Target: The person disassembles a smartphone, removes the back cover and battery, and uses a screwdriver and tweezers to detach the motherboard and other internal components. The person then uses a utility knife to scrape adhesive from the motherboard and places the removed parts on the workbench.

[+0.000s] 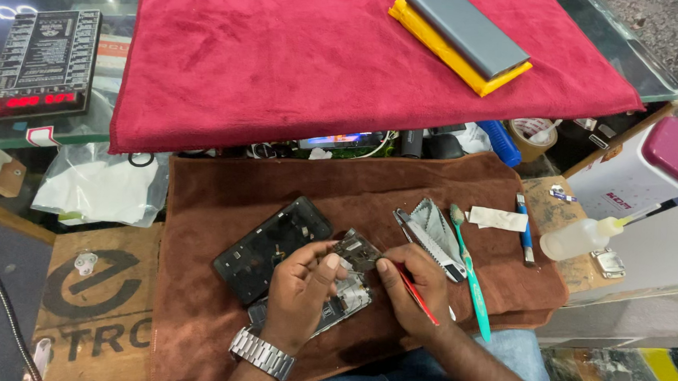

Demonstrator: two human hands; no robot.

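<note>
Between both hands' fingertips (333, 255): small circuit board (358, 251).

A phone repair shop: an opened phone (271, 245), tweezers (429, 244), a glass counter (627, 55) and a tester board (42, 62).

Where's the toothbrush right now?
In the head view, the teal toothbrush lies on the brown cloth, just right of the right hand, beside the tweezers.
</note>
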